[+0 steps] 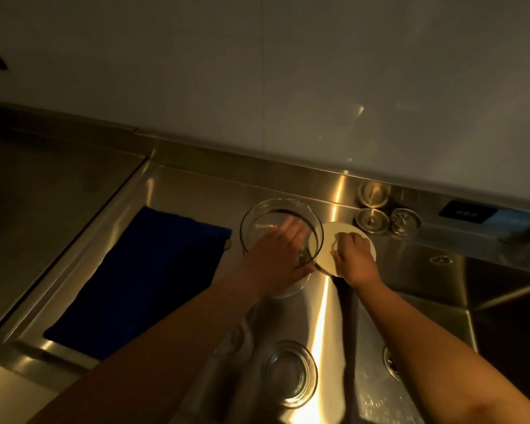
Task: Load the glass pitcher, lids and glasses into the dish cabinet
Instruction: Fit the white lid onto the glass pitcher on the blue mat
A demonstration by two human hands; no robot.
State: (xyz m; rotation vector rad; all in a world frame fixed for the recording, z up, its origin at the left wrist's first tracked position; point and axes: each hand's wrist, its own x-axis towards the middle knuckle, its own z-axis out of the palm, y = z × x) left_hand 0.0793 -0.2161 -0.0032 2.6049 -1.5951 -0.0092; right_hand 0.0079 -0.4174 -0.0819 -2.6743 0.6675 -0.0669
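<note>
A clear glass pitcher (266, 215) stands on the steel counter beside the sink. My left hand (277, 258) wraps round its near side, fingers reaching over the rim. Just right of it lies a round white lid (338, 232), tilted against the pitcher. My right hand (354, 260) pinches that lid from above with curled fingers. A clear drinking glass (291, 373) stands upright near the front edge, below both hands.
A dark blue cloth (141, 276) lies spread to the left of the pitcher. Three round metal sink strainers (372, 220) sit by the back wall. The sink basin (508, 301) drops away at the right, and a drain hole (392, 362) shows near my right forearm.
</note>
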